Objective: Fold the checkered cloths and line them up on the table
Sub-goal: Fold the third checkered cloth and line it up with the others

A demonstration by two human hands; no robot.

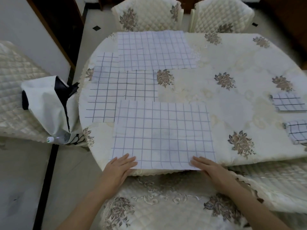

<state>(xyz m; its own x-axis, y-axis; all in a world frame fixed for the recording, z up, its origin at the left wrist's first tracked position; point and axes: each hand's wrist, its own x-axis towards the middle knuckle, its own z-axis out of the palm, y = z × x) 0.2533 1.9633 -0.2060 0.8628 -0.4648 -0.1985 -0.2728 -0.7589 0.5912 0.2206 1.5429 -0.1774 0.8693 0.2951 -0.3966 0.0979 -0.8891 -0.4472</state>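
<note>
Three checkered cloths lie flat and unfolded on the table. The nearest cloth [162,133] reaches the table's front edge. My left hand [119,166] rests with straight fingers on its near left corner. My right hand [209,168] lies flat on its near right corner. A second cloth [116,90] lies partly under it to the left. The third cloth [154,50] is spread at the far edge. Two folded checkered cloths sit at the right edge, one [289,103] behind the other [297,133].
The table [232,90] wears a cream floral cover. Quilted chairs stand at the far side [146,14], [221,15], at the left [15,90] and right in front of me [166,209]. A white bag [49,105] with a bottle [54,139] rests on the left chair.
</note>
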